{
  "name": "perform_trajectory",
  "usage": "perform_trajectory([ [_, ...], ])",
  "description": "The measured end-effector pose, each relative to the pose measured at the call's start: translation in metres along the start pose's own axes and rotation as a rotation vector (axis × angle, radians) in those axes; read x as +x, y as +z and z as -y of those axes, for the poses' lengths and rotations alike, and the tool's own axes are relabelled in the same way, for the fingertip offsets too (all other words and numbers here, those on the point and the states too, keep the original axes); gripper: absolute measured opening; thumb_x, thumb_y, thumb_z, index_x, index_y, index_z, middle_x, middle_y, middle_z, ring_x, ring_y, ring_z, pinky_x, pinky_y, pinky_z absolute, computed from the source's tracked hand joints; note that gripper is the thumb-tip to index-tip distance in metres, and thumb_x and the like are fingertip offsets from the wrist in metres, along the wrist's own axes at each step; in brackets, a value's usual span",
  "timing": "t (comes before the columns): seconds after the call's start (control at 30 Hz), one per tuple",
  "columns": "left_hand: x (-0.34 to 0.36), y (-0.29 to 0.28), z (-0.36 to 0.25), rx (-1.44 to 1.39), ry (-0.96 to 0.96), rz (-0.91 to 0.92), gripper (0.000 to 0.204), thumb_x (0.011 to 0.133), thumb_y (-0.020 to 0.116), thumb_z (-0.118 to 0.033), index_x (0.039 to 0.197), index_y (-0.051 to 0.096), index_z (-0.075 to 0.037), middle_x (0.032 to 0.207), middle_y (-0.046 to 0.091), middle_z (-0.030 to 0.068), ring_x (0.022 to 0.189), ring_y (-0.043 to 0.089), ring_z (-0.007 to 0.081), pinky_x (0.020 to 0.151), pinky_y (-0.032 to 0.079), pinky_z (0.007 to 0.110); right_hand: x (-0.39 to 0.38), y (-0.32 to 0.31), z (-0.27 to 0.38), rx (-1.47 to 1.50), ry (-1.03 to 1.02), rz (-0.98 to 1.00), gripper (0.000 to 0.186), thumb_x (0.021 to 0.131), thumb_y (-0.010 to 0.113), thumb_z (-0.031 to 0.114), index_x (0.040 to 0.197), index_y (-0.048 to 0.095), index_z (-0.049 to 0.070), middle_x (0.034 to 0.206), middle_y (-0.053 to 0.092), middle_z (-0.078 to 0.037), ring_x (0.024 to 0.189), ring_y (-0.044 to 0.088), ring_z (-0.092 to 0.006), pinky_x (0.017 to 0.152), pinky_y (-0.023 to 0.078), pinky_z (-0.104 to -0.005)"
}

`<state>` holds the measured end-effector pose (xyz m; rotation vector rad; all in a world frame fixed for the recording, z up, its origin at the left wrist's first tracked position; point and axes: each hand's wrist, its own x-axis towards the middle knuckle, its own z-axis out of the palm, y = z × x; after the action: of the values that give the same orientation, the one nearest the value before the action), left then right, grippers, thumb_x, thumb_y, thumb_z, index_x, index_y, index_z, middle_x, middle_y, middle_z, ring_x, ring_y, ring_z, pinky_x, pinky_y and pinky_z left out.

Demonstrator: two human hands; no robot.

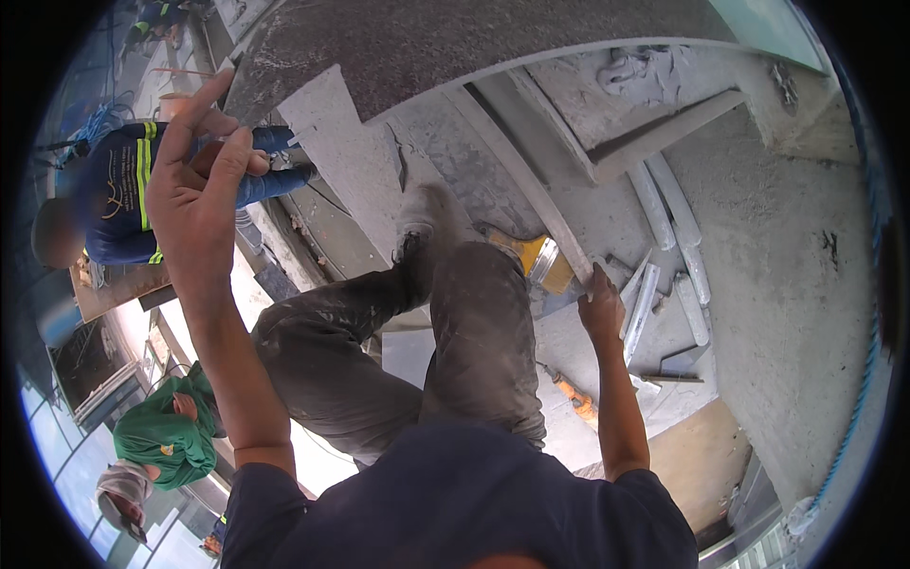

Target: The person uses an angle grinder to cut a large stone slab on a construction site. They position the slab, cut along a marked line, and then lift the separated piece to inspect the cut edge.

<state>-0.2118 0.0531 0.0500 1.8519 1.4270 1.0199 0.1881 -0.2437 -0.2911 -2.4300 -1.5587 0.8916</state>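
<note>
My left hand (197, 175) is raised at the left, its index finger stretched up to the left corner of a dark speckled slab (493, 47). Its thumb stands apart and the other fingers are bent; I see nothing held in them, and cannot tell whether the fingertip touches the slab. Low on the right, my right hand (604, 308) is closed round the near end of a long narrow grey strip (521, 180), which slants up and left toward the slab. Just left of that hand lies a wide yellow-handled brush (545, 261).
Pale metal bars (642, 313) lie right of my right hand. An orange power tool (576, 403) rests near my knee. A concrete wall (768, 294) and blue rope (858, 408) bound the right. A person in reflective stripes (123, 185) and one in green (171, 431) are at left.
</note>
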Motion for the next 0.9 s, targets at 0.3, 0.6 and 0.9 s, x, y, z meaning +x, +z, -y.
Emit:
perform_trajectory([
  [0.3,-0.007,-0.037,-0.005,-0.169,-0.205,-0.138,0.040,0.100,0.073,-0.002,0.140,0.071,-0.004,0.084,0.074,0.0054,0.066,0.066,0.0078,0.061,0.052,0.023,0.008,0.020,0.002,0.047,-0.076,0.047,0.077,0.089,0.075,0.014,0.158,0.045,-0.002,0.138,0.066,-0.032,0.124,0.067,-0.0494,0.104,0.056,-0.0536],
  [0.6,-0.011,-0.020,0.025,-0.112,-0.102,-0.125,0.035,0.109,0.066,-0.013,0.143,0.069,-0.005,0.071,0.063,0.0000,0.060,0.056,0.0042,0.057,0.044,0.022,0.030,0.006,-0.015,0.120,-0.076,-0.054,0.061,0.109,0.056,0.044,0.143,0.060,-0.006,0.133,0.068,-0.035,0.127,0.065,-0.0508,0.111,0.050,-0.0556],
  [0.9,0.009,0.017,0.004,-0.113,-0.058,-0.015,0.032,0.105,0.065,-0.007,0.137,0.073,-0.004,0.076,0.067,0.0033,0.059,0.057,0.0056,0.055,0.047,0.024,0.014,-0.027,-0.025,0.231,-0.028,-0.221,0.051,0.097,0.069,0.019,0.142,0.061,-0.001,0.130,0.069,-0.035,0.118,0.069,-0.0507,0.102,0.057,-0.0555],
])
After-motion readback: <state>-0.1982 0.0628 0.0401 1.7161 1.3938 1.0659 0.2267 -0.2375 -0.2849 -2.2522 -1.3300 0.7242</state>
